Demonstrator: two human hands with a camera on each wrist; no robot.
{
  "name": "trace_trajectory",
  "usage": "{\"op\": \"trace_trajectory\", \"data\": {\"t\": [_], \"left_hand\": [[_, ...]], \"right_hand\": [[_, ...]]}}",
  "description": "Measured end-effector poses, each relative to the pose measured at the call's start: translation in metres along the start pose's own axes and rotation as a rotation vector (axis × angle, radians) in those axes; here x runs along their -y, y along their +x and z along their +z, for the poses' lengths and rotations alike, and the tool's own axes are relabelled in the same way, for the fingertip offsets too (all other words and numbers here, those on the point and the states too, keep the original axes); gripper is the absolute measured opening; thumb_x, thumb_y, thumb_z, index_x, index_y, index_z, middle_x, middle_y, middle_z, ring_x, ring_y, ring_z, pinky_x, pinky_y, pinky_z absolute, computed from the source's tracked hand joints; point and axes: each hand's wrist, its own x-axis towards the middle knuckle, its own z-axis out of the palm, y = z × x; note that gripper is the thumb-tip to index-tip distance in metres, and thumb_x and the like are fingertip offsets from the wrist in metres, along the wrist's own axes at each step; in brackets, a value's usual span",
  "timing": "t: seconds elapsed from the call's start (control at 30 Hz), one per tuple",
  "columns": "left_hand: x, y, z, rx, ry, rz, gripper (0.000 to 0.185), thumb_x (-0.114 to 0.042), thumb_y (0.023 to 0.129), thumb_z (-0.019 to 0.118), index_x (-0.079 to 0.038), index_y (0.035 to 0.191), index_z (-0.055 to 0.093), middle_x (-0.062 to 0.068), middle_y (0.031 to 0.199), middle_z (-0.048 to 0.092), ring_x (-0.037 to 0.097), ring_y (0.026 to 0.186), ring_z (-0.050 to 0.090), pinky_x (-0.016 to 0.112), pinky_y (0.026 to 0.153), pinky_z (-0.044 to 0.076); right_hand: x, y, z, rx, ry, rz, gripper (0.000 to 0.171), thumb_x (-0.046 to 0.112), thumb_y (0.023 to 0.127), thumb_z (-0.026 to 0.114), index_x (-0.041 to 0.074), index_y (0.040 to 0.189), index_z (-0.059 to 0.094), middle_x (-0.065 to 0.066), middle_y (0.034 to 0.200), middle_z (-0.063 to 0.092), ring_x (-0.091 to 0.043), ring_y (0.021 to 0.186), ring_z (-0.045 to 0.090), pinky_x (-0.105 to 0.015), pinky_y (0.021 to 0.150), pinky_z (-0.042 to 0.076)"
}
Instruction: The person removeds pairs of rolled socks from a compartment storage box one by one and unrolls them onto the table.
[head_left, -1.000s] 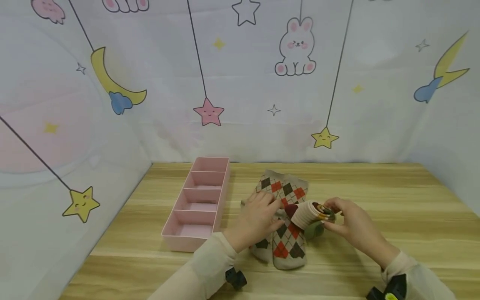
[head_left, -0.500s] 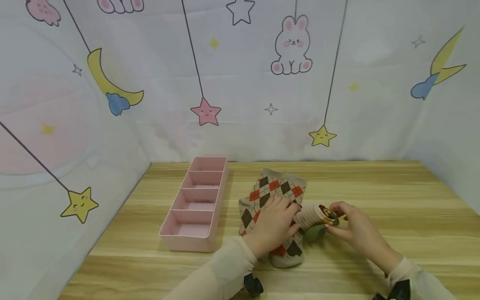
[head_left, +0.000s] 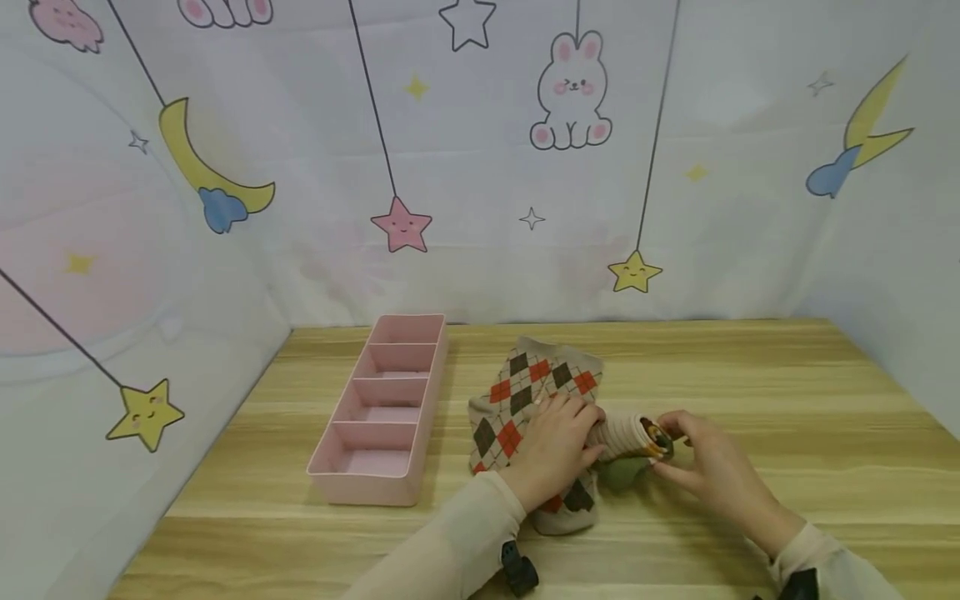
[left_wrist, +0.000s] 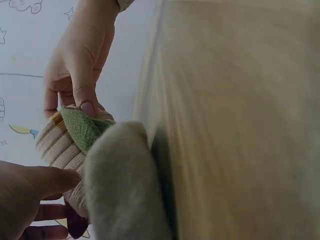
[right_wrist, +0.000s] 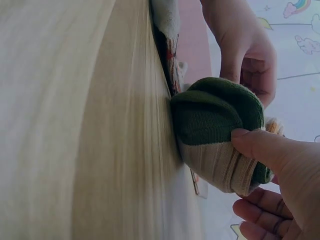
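Head view: roll (head_left: 618,435), a cylinder of cream ribbed knit with green knit at its underside, lies between left hand (head_left: 553,446) and right hand (head_left: 712,467), at the right edge of flat argyle socks (head_left: 510,396). Pink box (head_left: 367,490): smooth, rectangular, four compartments in a row. Table (head_left: 765,375): streaked wood grain. Backdrop (head_left: 465,142): creased, printed with stars, moon, rabbit.

Left wrist view: left thumb and fingers clamped on the roll's ribs; ochre band, maroon tip.

Right wrist view: right hand pinches the roll, thumb on layered, fine-knit green folds.
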Motion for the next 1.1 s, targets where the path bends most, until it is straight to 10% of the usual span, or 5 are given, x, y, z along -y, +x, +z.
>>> {"op": "trace_trajectory", "data": {"t": [0.67, 1.1], "left_hand": [[-0.002, 0.003, 0.014, 0.013, -0.019, 0.0, 0.032, -0.041, 0.084, 0.071, -0.024, 0.111, 0.063, -0.009, 0.108, 0.065, 0.01, 0.102, 0.058, 0.029, 0.092, 0.045], [-0.005, 0.004, 0.013, 0.009, -0.027, 0.004, 0.034, -0.041, 0.084, 0.072, -0.024, 0.111, 0.063, -0.009, 0.108, 0.065, 0.01, 0.103, 0.058, 0.029, 0.095, 0.046]], "right_hand": [[-0.014, 0.01, -0.026, 0.264, 0.007, -0.049, 0.052, 0.03, 0.069, 0.084, 0.007, 0.109, 0.062, -0.001, 0.102, 0.067, -0.021, 0.089, 0.063, -0.038, 0.076, 0.053], [-0.001, 0.029, -0.029, 0.091, -0.085, -0.291, 0.036, 0.012, 0.067, 0.085, 0.021, 0.097, 0.067, 0.005, 0.102, 0.065, -0.016, 0.093, 0.061, -0.034, 0.074, 0.052]]}}
